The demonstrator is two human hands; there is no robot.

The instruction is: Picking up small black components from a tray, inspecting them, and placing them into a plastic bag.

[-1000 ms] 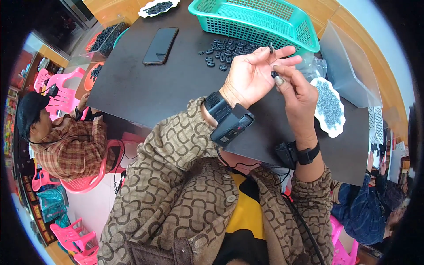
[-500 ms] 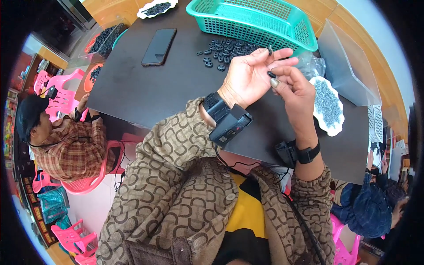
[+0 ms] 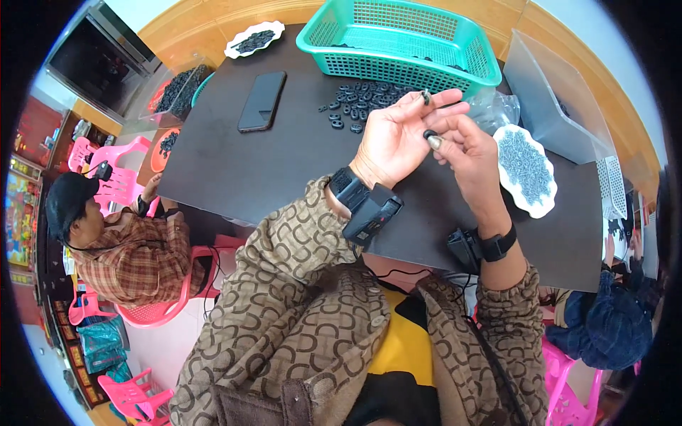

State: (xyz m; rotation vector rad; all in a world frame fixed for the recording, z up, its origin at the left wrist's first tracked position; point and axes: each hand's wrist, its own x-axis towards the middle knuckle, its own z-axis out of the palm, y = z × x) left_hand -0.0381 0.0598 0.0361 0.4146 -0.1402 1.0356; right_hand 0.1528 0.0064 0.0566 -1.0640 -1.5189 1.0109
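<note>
My left hand (image 3: pixel 399 136) is palm up above the table, pinching a small dark piece with a light edge between thumb and forefinger; its kind is too small to tell. Close beside that palm, my right hand (image 3: pixel 463 145) grips a small black oval plastic piece (image 3: pixel 429 133) between thumb and fingertips. Just beyond my left hand lies a loose pile of black two-holed oval plastic pieces (image 3: pixel 362 96). To the right of my right hand, a white scalloped dish (image 3: pixel 543 206) holds many tiny silvery metal pieces (image 3: pixel 524 167).
A green plastic basket (image 3: pixel 398 62) stands at the back, with a clear plastic bag (image 3: pixel 501 108) and clear bin (image 3: pixel 550 92) to its right. A phone (image 3: pixel 261 101) and a white dish of black pieces (image 3: pixel 254 39) lie left. Another person (image 3: pixel 128 255) sits at left.
The black piece in my right fingers has turned a little, and the two hands are slightly closer together. The whole view has shifted slightly; both grips stay as they were.
</note>
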